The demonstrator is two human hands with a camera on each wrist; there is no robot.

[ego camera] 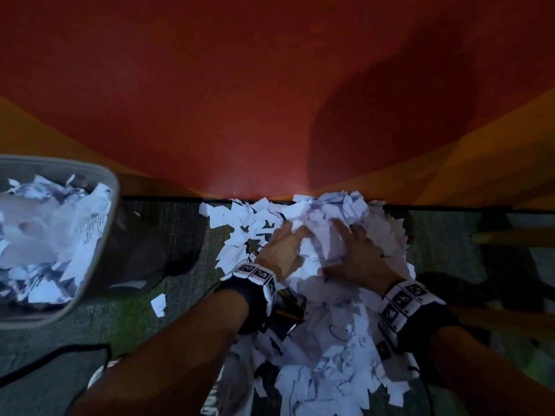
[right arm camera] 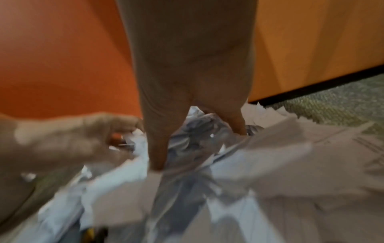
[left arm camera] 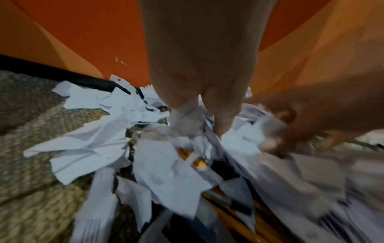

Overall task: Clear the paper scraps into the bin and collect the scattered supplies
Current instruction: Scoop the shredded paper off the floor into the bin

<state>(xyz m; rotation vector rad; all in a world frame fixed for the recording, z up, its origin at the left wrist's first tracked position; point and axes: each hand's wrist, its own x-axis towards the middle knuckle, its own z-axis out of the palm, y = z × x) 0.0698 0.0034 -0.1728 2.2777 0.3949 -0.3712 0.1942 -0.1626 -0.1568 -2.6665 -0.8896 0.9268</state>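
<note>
Paper scraps [ego camera: 327,298] heaped on carpet [ego camera: 180,223] against the orange wall [ego camera: 270,100]. Left hand [ego camera: 282,247] and right hand [ego camera: 357,250] both sit on the pile's far half, side by side, fingers curled into the scraps, gathering a clump. Yellow pencils [left arm camera: 193,159] lie partly buried under the pile. Bin [ego camera: 102,235], holding scraps, stands left of the pile.

The head camera looks steeply down from above at both hands, the left hand [ego camera: 280,250] and the right hand [ego camera: 359,253], which lie on the pile of paper scraps [ego camera: 324,340], with the bin [ego camera: 99,247] well to the left of the left hand. Each wrist camera sits very near, behind its own hand, and faces along the fingers toward the orange wall [left arm camera: 83,32]. All three views share the paper around the fingers, and each wrist view also catches the other hand.
</note>
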